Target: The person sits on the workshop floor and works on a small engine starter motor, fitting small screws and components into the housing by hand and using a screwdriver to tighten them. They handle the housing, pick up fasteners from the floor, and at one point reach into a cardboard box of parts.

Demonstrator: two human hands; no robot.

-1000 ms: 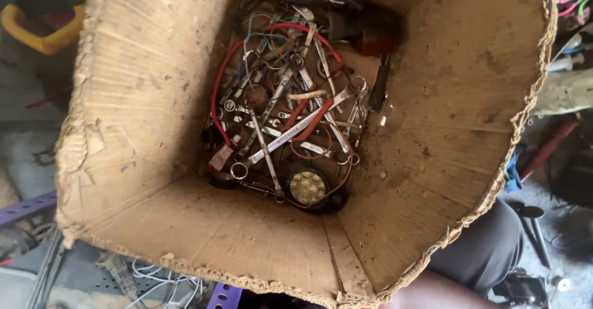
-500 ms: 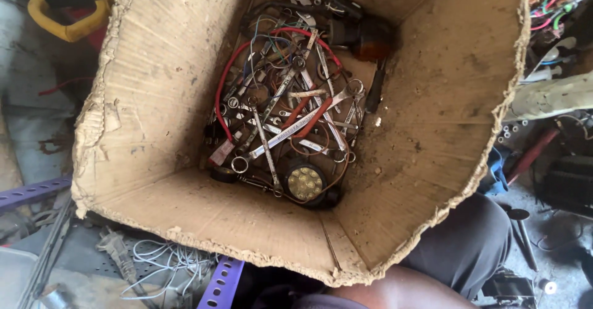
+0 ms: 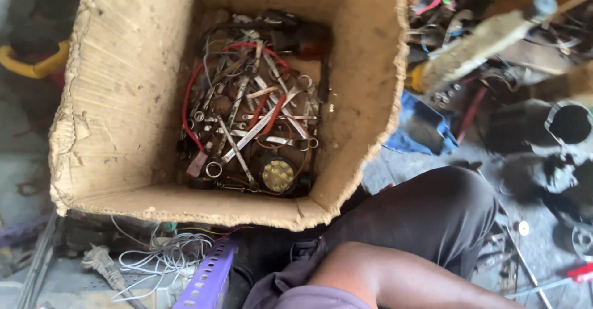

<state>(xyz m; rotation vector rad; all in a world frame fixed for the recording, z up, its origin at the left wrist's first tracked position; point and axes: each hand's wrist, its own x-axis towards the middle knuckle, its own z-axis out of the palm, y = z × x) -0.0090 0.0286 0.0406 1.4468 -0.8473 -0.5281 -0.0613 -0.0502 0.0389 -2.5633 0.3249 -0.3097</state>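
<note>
Box (image 3: 123, 99) shifted left | frayed cardboard | steel spanners (image 3: 253, 130) | grips unseen

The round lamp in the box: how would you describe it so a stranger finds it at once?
Look into the big cardboard box, at the heap of wrenches on its bottom. At the heap's near edge lies the round lamp: a black disc with pale yellowish dots, unlike the long silver tools around it.

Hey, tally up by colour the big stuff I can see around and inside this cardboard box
Brown cardboard box: 1
Red cable in the box: 1
Round lamp with yellowish lights: 1
Purple perforated strip: 1
Yellow handle: 1
White wire bundle: 1
Total: 6
The heaped wrenches are too tangled to count.
</note>
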